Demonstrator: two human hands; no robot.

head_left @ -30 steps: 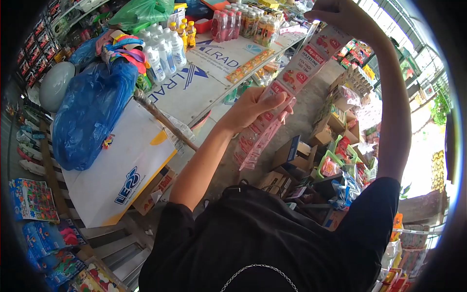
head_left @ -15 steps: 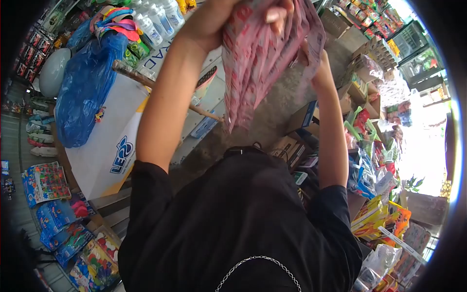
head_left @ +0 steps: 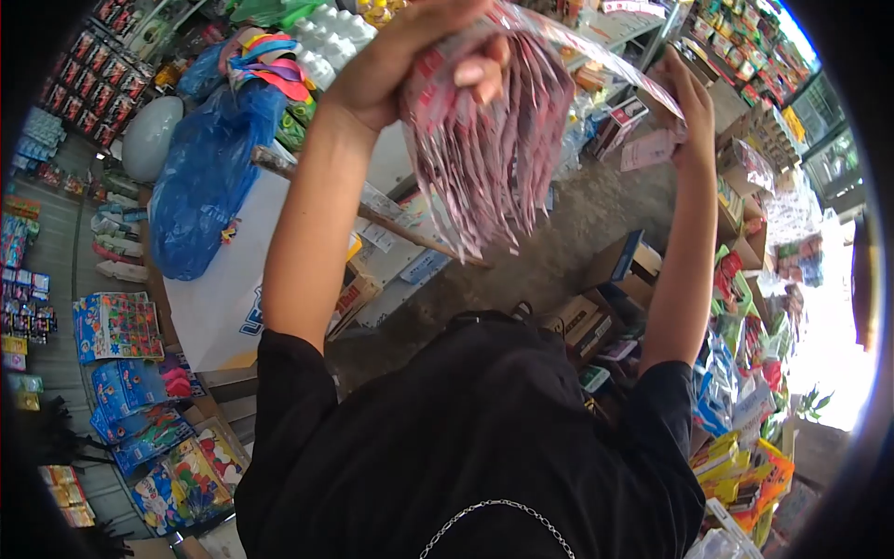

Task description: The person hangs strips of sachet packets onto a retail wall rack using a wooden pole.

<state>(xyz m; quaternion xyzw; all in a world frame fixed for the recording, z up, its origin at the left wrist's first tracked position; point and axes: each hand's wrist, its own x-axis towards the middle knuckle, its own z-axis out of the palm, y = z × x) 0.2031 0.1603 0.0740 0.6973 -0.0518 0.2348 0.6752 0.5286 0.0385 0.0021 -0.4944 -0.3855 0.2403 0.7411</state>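
Note:
A thick folded bundle of pink-and-red sachet strips (head_left: 503, 140) hangs from my left hand (head_left: 410, 65), whose fingers are wrapped round its top. From the top of the bundle one strip of sachets (head_left: 605, 54) runs in an arc to the right. My right hand (head_left: 687, 102) is closed on the far end of that strip, with the last sachet (head_left: 649, 149) dangling beside the fingers. Both arms are raised well in front of my chest, and the hands are wide apart. The upper edge of the left hand is cut off by the frame.
A wooden stick (head_left: 391, 225) slants below the bundle. To the left are a blue plastic bag (head_left: 209, 186), a white board (head_left: 209, 321) and hanging toy packets (head_left: 130, 326). Open cardboard boxes (head_left: 619, 265) stand on the concrete floor at right, near packed shelves (head_left: 745, 56).
My right hand has moved outward to the right, drawing one strip out from the bundle. My left hand and the bundle have shifted slightly left, and the bundle's folds now hang spread out.

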